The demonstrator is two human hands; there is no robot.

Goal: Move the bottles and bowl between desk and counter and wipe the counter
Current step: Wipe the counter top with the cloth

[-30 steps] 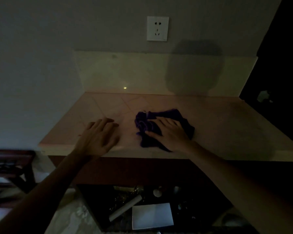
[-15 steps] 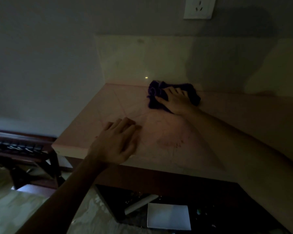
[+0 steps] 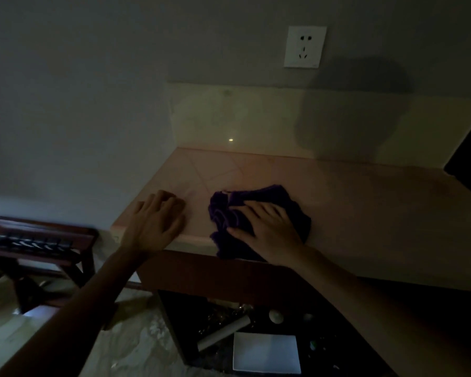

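Observation:
The room is dim. A crumpled purple cloth lies at the front edge of the pale stone counter, with part of it hanging over the edge. My right hand presses flat on the cloth, fingers spread and pointing left. My left hand rests palm down on the counter's front left corner, a little left of the cloth, holding nothing. No bottles or bowl are in view.
A white wall socket sits above the backsplash. A dark wooden rack stands low at the left. Under the counter an open dark compartment holds a white box, a grey tube and small items.
My right hand has drawn the cloth from the back of the counter near the backsplash to the front edge. My left hand stays on the front left corner.

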